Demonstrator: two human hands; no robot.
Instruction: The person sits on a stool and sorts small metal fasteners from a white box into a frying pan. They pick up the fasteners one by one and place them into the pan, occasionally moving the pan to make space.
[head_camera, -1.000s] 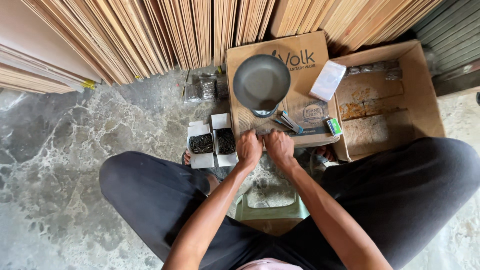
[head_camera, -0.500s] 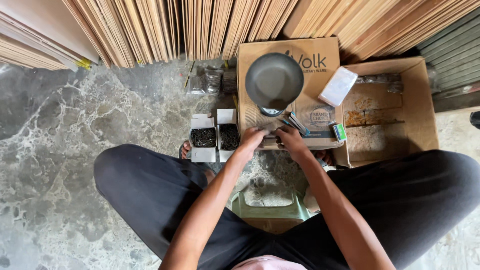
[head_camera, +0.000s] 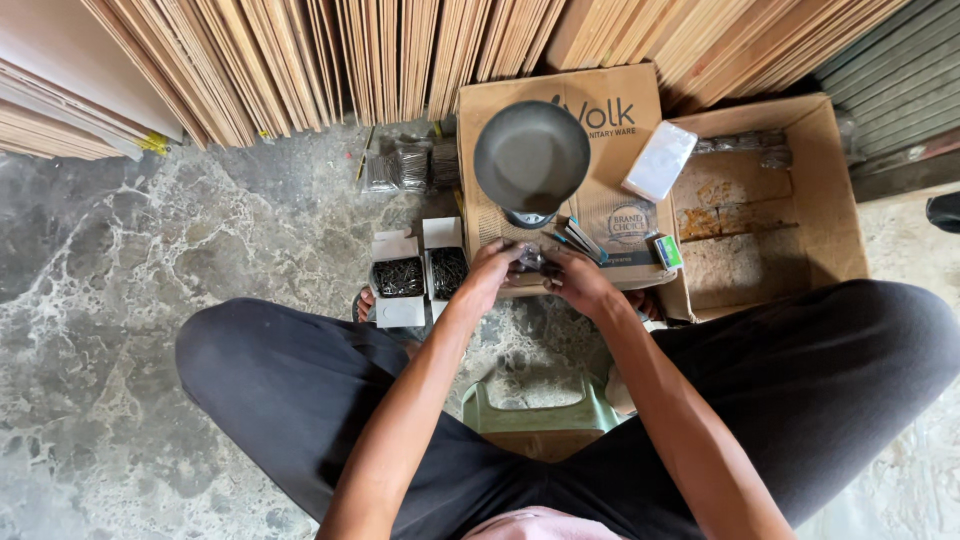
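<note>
Dark round metal pan (head_camera: 531, 155) on the flat cardboard box (head_camera: 600, 215), just beyond; two open white nail boxes (head_camera: 420, 272) at left. Both hands (head_camera: 540, 272) pinch a small dark object (head_camera: 530, 258), unchanged; view shifted slightly.

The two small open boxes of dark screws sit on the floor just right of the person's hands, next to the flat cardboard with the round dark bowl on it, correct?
Not quite. The two small open boxes lie to the left of the hands, beside the left hand, not the right hand. The rest holds: they sit on the floor next to the flat cardboard that carries the round dark bowl. The head view shows this.
</note>
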